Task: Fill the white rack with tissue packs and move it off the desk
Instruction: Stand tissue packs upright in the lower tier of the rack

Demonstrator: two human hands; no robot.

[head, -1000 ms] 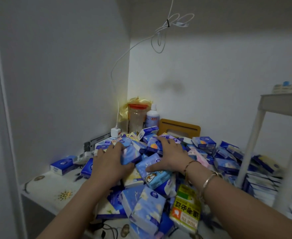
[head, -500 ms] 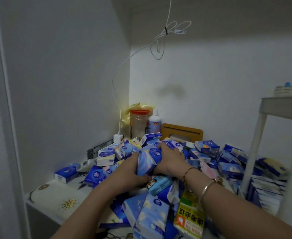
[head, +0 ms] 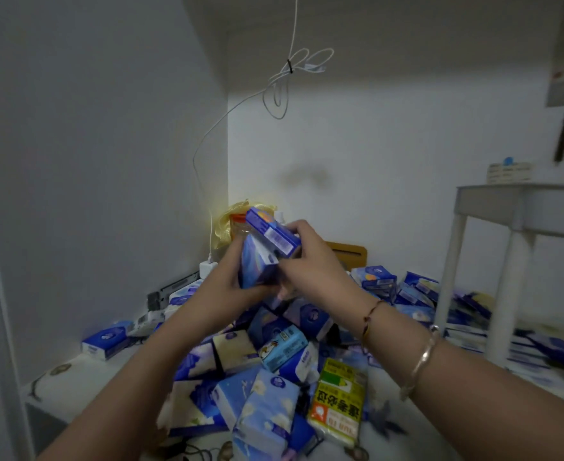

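Hands meet above the heap: the left hand (head: 222, 291) wraps its fingers round the lower end of a small bundle of blue plastic-wrapped tissue packs (head: 267, 252), and the right hand (head: 310, 261) curls over the bundle's other side, thumb on the topmost pack with the barcode label. The bundle is lifted clear of the pile, in front of the back corner of the white desk (head: 74, 371), where a clear jar with an orange lid (head: 237, 224) and a crumpled yellow plastic bag (head: 225, 222) stand partly hidden behind it.

Below the hands a loose heap of blue and pale-blue tissue packs (head: 267, 377) spreads across the middle of the desk toward its near edge; among them lie a light-blue pack with a cartoon print (head: 282, 347) and a yellow-green pack with red lettering (head: 339, 399). One blue pack (head: 106, 339) lies apart near the left edge.

The white plastic rack (head: 520, 207) stands at the right side of the desk (only its upper shelf and two legs are in view), with more packs stacked around its legs, blurred. A white charger plug (head: 207, 267) sits by the left wall, its cable (head: 275, 84) looped overhead
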